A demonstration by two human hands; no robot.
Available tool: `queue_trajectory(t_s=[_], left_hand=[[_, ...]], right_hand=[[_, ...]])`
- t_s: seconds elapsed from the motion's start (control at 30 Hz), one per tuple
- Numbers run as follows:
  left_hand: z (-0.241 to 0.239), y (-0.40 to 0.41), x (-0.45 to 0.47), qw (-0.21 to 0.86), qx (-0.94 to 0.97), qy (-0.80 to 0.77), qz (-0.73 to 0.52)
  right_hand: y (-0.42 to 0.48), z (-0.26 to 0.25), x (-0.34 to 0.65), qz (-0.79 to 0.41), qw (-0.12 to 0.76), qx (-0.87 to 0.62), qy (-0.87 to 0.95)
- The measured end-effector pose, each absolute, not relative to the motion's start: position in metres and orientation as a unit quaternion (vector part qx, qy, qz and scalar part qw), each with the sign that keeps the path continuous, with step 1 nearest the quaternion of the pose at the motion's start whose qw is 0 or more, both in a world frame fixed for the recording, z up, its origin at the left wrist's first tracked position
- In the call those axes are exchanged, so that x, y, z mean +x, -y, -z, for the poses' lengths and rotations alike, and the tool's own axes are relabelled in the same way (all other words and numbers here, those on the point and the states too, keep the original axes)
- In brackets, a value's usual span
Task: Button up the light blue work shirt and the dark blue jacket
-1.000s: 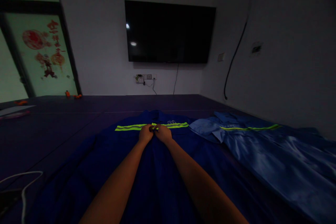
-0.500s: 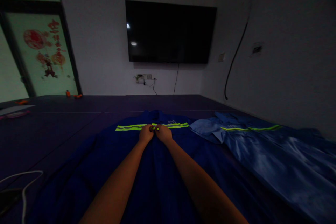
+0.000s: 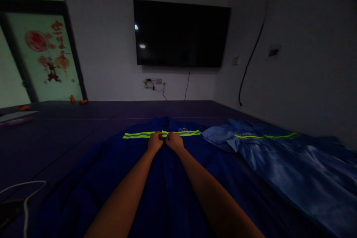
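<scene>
A dark blue work jacket point(image 3: 114, 163) lies spread out in front of me, its collar away from me. A yellow-green reflective stripe point(image 3: 139, 135) crosses its chest. My left hand point(image 3: 155, 142) and my right hand point(image 3: 175, 142) are close together at the middle of that stripe, over the front opening. Both are closed in a pinch on the jacket's front. Small dark spots show at the fingertips, too dim to name. Right of it lies a lighter blue work jacket point(image 3: 267, 156) with a thin yellow stripe, touched by neither hand.
The dark purple floor point(image 3: 92, 113) runs back to the wall, where a television point(image 3: 182, 33) hangs above sockets point(image 3: 154, 81) with cables. A white cable point(image 3: 26, 193) lies at the lower left. Small orange things point(image 3: 83, 102) sit near the door point(image 3: 50, 55).
My right fingertips have shifted slightly, with a little more gap between the two hands' fingers. Both jackets lie as before.
</scene>
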State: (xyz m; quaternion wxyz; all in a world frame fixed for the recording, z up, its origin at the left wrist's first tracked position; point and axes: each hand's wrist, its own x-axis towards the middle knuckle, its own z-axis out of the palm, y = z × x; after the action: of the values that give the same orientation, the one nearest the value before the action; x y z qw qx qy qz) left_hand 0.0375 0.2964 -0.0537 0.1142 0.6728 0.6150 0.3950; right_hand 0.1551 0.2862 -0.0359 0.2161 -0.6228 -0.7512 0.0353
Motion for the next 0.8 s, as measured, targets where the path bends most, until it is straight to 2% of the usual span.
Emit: queue_trajectory(t_s=[0.27, 0.8], left_hand=[[0.0521, -0.2943, 0.0377, 0.098, 0.678, -0.608, -0.401], [0.0495, -0.2916, 0.0384, 0.12, 0.679, -0.603, -0.401]], right_hand=[[-0.2849, 0.0352, 0.1546, -0.024, 0.23, -0.619, 0.75], [-0.2823, 0.0334, 0.1542, -0.015, 0.193, -0.616, 0.764]])
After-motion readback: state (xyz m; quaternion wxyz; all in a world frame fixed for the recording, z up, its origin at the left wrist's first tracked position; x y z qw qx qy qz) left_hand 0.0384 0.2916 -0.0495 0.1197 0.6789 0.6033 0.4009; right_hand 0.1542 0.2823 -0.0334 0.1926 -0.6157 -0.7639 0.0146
